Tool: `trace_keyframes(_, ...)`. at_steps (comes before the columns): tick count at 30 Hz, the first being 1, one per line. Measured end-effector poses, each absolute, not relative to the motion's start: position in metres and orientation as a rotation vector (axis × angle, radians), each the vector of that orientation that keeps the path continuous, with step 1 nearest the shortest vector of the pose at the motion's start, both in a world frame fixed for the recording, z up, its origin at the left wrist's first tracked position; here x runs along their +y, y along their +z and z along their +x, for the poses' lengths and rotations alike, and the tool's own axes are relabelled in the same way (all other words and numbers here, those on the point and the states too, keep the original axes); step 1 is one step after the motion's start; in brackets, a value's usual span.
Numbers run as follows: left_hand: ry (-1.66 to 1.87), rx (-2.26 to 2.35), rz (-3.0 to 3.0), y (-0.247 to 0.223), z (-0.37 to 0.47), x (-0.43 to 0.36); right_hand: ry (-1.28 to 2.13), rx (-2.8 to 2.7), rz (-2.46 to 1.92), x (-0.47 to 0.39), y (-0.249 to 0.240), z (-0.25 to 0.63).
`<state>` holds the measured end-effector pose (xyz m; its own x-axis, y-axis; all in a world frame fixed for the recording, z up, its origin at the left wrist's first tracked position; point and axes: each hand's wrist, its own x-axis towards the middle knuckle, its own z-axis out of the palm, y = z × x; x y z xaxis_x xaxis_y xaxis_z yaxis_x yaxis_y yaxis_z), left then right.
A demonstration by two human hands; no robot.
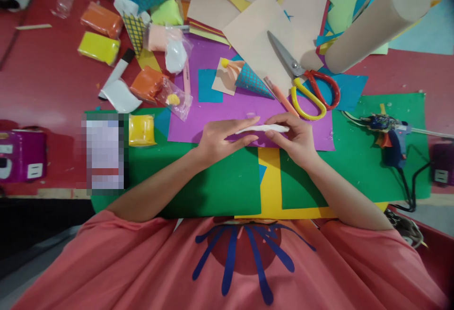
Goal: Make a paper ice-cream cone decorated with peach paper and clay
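A thin, flattened strip of white modelling clay point(262, 129) stretches level between my two hands, above the purple foam sheet point(213, 128). Around its left end, the fingers and thumb of my left hand point(223, 137) close lightly. Its right end is pinched between the thumb and curled fingers of my right hand point(298, 140). Just beyond my hands lie a paper cone with a blue checked pattern point(253, 81), a peach-coloured pen-like tool point(282, 96) and scissors point(296, 69) with one red and one yellow handle.
Packets of coloured clay, such as a yellow one point(142, 130), lie at the left by a blurred-out phone point(105, 154). More checked cones point(133, 26) stand behind. At the right are a glue gun point(393, 137) with its cord and a pale cylinder point(376, 24). Green sheets point(220, 182) cover the near edge.
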<state>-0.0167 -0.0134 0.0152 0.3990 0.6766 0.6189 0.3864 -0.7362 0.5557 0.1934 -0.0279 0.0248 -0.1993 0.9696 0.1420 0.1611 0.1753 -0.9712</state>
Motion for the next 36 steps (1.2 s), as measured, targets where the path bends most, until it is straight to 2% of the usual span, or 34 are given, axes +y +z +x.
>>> trace_keyframes(36,1.198,0.841,2.35,0.016,-0.0159,-0.0151,1.388,-1.525,-1.004,-0.0319,0.0261,0.1891)
